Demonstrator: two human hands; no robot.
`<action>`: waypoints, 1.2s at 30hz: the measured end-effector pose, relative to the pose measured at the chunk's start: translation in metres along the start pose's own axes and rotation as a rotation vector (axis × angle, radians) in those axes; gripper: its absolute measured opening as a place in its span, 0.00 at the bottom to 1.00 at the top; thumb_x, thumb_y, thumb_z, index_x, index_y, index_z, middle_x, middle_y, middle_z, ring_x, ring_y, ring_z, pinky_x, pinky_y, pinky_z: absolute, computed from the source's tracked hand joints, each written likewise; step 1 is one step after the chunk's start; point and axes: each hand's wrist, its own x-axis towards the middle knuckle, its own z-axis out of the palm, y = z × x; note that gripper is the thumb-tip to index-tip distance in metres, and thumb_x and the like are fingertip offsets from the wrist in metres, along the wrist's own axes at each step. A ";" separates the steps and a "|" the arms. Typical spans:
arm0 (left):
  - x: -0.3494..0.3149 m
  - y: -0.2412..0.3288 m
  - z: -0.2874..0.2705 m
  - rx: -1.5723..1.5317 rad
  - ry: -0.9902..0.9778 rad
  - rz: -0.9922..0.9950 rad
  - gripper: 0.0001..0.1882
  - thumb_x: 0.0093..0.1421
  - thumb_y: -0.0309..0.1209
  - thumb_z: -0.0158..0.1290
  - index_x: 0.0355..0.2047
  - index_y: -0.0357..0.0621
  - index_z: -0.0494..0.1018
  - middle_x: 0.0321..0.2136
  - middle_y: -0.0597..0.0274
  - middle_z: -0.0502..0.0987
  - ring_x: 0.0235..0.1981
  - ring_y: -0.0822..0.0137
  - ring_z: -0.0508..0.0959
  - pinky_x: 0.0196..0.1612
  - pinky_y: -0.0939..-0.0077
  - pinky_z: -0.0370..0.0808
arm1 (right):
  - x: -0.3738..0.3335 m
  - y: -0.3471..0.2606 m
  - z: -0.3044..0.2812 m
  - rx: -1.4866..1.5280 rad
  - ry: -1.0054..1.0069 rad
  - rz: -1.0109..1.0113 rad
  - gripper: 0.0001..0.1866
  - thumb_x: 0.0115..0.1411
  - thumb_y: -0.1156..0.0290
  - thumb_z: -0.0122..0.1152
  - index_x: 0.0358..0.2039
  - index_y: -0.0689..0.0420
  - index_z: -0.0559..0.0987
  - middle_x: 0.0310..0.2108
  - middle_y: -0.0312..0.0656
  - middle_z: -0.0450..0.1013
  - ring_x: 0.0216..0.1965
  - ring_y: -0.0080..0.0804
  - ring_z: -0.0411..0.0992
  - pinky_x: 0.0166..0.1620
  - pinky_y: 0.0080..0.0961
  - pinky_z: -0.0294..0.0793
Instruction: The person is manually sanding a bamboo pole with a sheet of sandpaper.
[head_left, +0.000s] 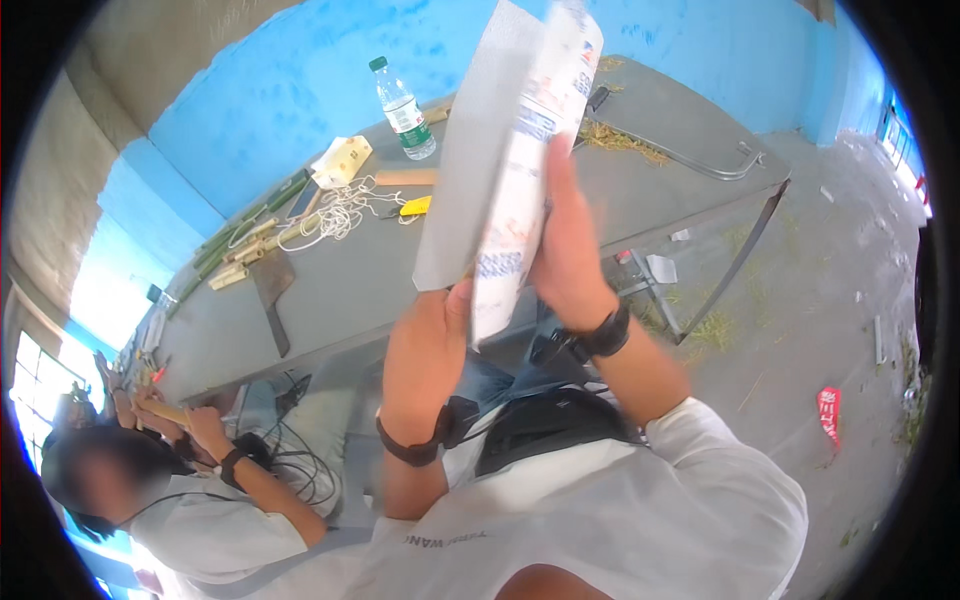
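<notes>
A folded white sheet point(512, 225), with blue and red print on one face and plain grey on the other, stands upright before me over the near edge of the table. My left hand point(428, 345) is closed on its lower corner, the thumb pressed near the fold. Along the printed right face lies my right hand point(575, 245), gripping that side, its fingers partly hidden and a little blurred. Black bands circle both my wrists.
The grey table point(370, 290) carries a water bottle point(407, 115), a tissue pack point(342, 162), tangled white cord point(335, 215), a yellow tool point(415, 207), bamboo pieces point(240, 265), a broad-bladed knife point(272, 290) and a bent metal tube point(690, 165). A co-worker point(230, 500) sits at left, holding bamboo.
</notes>
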 end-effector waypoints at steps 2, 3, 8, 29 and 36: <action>0.004 0.005 0.001 0.009 0.060 0.090 0.17 0.73 0.38 0.47 0.46 0.33 0.73 0.38 0.34 0.78 0.42 0.32 0.76 0.43 0.45 0.72 | -0.013 0.012 0.006 -0.192 0.052 0.058 0.26 0.72 0.52 0.59 0.58 0.62 0.73 0.50 0.42 0.78 0.46 0.27 0.80 0.48 0.26 0.81; 0.006 0.008 0.001 -0.058 0.046 0.057 0.14 0.71 0.33 0.49 0.48 0.33 0.73 0.39 0.36 0.79 0.42 0.32 0.76 0.42 0.46 0.73 | -0.017 0.014 0.006 -0.157 -0.011 0.023 0.26 0.72 0.54 0.61 0.58 0.63 0.73 0.49 0.42 0.78 0.46 0.27 0.80 0.48 0.26 0.81; -0.004 0.013 0.006 -0.272 -0.016 0.094 0.17 0.72 0.39 0.51 0.49 0.35 0.72 0.37 0.39 0.79 0.39 0.34 0.77 0.40 0.50 0.74 | -0.016 0.018 -0.005 -0.042 -0.052 0.018 0.24 0.70 0.57 0.64 0.56 0.63 0.73 0.50 0.43 0.78 0.46 0.26 0.79 0.48 0.26 0.80; -0.022 -0.013 0.034 -0.211 -0.030 -0.058 0.24 0.77 0.49 0.42 0.38 0.37 0.67 0.26 0.38 0.74 0.33 0.33 0.76 0.34 0.47 0.69 | 0.014 -0.012 -0.025 0.028 0.141 0.077 0.36 0.63 0.26 0.54 0.35 0.52 0.69 0.24 0.31 0.63 0.23 0.25 0.60 0.27 0.26 0.61; -0.009 -0.007 0.043 -0.210 0.024 0.056 0.22 0.72 0.48 0.52 0.36 0.39 0.68 0.25 0.42 0.76 0.30 0.37 0.77 0.31 0.49 0.71 | 0.006 0.005 -0.041 0.100 -0.051 0.190 0.37 0.62 0.23 0.51 0.32 0.50 0.70 0.20 0.32 0.62 0.19 0.25 0.58 0.23 0.24 0.58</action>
